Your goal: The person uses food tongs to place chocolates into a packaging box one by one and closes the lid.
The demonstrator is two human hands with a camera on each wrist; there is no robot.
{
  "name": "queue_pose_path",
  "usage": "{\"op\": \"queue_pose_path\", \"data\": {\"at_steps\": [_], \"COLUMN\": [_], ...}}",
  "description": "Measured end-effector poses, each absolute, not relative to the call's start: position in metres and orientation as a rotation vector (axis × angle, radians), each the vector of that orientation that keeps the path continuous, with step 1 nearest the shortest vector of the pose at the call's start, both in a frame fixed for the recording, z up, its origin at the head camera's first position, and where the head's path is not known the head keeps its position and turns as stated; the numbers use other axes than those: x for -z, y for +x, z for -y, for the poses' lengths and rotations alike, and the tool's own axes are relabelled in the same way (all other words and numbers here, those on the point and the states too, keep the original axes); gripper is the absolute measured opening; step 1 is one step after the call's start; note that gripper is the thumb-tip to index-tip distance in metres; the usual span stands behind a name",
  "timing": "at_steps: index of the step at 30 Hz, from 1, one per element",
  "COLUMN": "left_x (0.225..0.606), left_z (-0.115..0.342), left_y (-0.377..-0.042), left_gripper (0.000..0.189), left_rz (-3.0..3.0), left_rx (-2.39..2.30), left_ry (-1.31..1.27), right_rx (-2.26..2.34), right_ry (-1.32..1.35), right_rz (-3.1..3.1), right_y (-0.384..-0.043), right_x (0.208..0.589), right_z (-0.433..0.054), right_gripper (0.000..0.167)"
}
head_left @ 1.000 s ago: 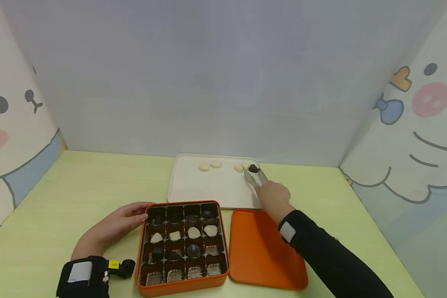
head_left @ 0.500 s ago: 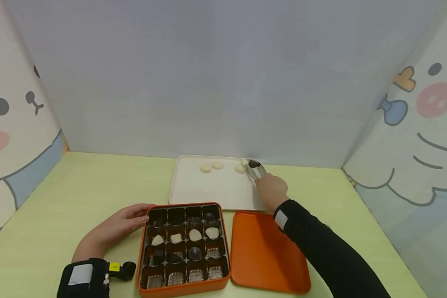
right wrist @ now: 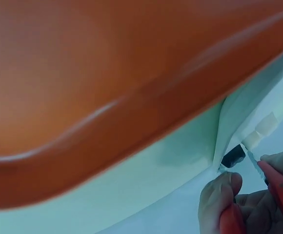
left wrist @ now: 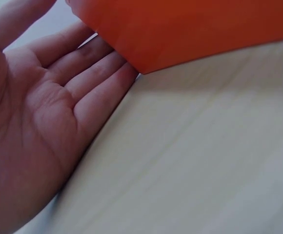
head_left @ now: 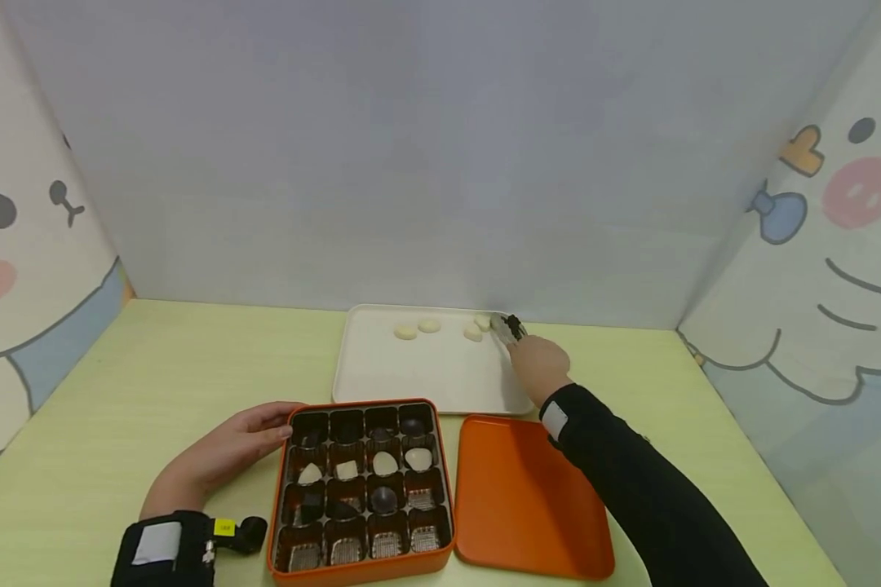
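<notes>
My right hand (head_left: 539, 367) grips small tongs (right wrist: 254, 163) with red handles, seen in the right wrist view. A dark chocolate (right wrist: 233, 156) sits between the tong tips, at the back right corner of a white tray (head_left: 411, 375). Several cream-coloured pieces (head_left: 405, 332) lie along the tray's far side. An orange box (head_left: 367, 565) stands in front, its dark divided insert holding dark and white chocolates (head_left: 385, 463); the compartments nearest me show bare bottoms. My left hand (left wrist: 49, 107) rests against the box's far left corner, fingers straight along its side, thumb at the rim.
An orange lid (head_left: 532, 505) lies right of the box, under my right forearm. Grey and cartoon-printed panels (head_left: 440, 204) enclose the pale yellow-green table (head_left: 213, 350) at the back and sides.
My right hand has turned the tongs slightly, and the dark chocolate has shifted a little right, towards the tray's corner. My left hand stays at the box.
</notes>
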State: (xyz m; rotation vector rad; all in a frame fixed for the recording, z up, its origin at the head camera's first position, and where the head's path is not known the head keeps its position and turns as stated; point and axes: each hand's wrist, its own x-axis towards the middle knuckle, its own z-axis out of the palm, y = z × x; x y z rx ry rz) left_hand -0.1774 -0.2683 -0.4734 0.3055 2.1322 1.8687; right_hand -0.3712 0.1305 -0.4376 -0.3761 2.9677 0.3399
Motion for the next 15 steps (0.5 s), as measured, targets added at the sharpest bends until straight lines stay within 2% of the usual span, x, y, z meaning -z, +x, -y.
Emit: {"op": "queue_pose_path", "data": {"at_steps": [3, 5, 15], "left_x": [0.473, 0.472, 0.472], "left_z": [0.267, 0.266, 0.268], "left_y": [-0.176, -0.176, -0.179], "left_gripper": [0.055, 0.055, 0.053], "left_rz": [-2.136, -2.131, -2.086], "left_rx": [-1.860, -1.862, -1.886], "left_ry": [0.307, 0.306, 0.371], "right_rx": [-0.436, -0.480, -0.436], "right_ry": [-0.402, -0.419, -0.400], "right_rz": [-2.976, -2.980, -2.966], "right_y": [-0.375, -0.378, -0.369], "right_x": [0.447, 0.451, 0.456], "right_z": [-0.129, -0.128, -0.134], "right_gripper": [0.021, 0.016, 0.016]}}
